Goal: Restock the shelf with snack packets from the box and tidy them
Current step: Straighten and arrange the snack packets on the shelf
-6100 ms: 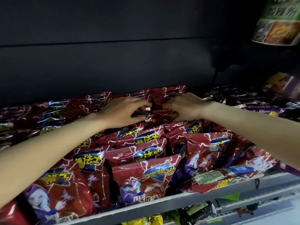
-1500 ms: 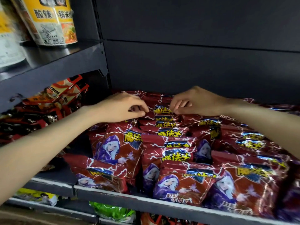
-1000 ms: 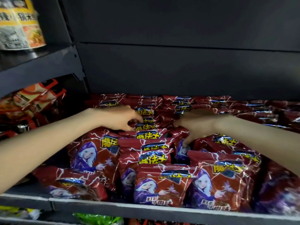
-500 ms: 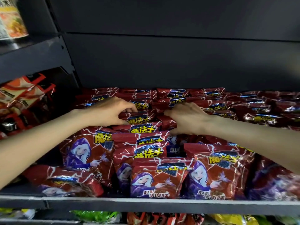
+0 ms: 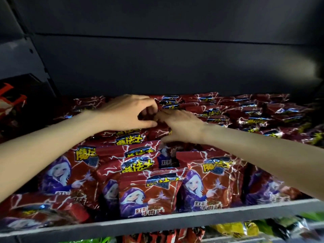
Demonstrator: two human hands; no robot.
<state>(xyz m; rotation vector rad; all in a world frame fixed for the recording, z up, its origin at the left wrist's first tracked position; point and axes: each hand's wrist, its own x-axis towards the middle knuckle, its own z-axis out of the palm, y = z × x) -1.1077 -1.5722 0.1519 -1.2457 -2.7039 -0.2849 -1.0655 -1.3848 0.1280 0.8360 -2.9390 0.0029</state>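
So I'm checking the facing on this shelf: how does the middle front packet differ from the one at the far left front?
The middle front packet stands upright against the shelf lip, its printed face showing squarely; the far-left front packet lies flat, its face turned upward. The middle one sits in a row of packets; the left one lies apart by the shelf's end. Both are red with the same purple-hooded figure.

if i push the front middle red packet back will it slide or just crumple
The front red packet looks puffy and its film is glossy and creased, so it would probably crumple before sliding. It leans on the packets behind, so a push likely shifts that row too. It seems light for its size.
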